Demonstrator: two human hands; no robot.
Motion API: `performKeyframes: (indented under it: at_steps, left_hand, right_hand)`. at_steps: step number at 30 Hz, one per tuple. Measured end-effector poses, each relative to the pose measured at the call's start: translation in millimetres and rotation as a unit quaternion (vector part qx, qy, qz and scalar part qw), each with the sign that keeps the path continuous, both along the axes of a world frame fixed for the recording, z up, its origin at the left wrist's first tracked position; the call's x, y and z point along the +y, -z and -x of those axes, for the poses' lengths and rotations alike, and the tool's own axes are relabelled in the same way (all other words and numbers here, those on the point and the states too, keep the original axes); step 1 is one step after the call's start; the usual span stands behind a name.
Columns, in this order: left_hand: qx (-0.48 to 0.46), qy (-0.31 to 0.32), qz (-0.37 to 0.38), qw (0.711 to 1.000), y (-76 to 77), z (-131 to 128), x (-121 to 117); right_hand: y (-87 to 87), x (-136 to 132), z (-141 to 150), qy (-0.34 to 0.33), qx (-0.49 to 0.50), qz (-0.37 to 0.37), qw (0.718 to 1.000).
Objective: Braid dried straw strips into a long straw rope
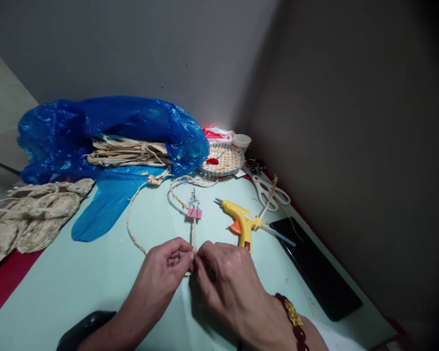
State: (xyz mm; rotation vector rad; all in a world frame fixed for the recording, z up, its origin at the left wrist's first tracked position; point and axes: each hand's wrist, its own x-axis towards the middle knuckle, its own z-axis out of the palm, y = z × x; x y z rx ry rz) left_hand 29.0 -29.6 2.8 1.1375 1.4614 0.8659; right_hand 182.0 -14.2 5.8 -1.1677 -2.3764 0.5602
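A thin braided straw cord (194, 235) runs down from a pink binder clip (194, 213) on the table to my fingertips. My left hand (164, 268) pinches it from the left, thumb against fingers. Close against it, my right hand (227, 275) has its thumb and fingers closed on the same cord. The cord's lower end is mostly hidden by my hands. A longer twisted straw strand (129, 219) curves over the table to the left and passes behind my left hand. Beyond the clip, another looped strand (177, 195) lies on the table.
A yellow glue gun (243, 219) lies right of the clip, near white-handled scissors (270, 192) and a black phone-like slab (318, 273). At the back are a blue plastic bag (131, 112) with straw bundles (131, 152), a woven basket (227, 158) and a cup (242, 141). Woven straw pieces (47, 214) lie left.
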Motion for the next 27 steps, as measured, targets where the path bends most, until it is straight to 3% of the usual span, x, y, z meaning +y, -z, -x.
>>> performKeyframes:
  at_steps: [9, 19, 22, 27]
  left_hand:
    - [-0.054, 0.015, 0.029, 0.998, 4.6, 3.8, 3.3]
    - [0.017, 0.018, -0.008, 1.0, 1.3, 9.7, 9.8]
    - [0.041, 0.006, -0.023, 0.999, 0.2, 8.1, 9.3]
    - [0.023, -0.033, -0.003, 0.999, -1.8, 3.6, 7.1]
  right_hand:
    - [5.1, -3.1, 1.2, -0.013, -0.049, -0.053, 0.997]
    - [-3.4, 2.1, -3.1, 0.003, -0.021, 0.044, 0.999]
    - [-1.8, 1.1, -1.9, 0.005, -0.021, 0.014, 1.0]
    - [5.9, -2.3, 0.1, 0.004, -0.049, -0.114, 0.992]
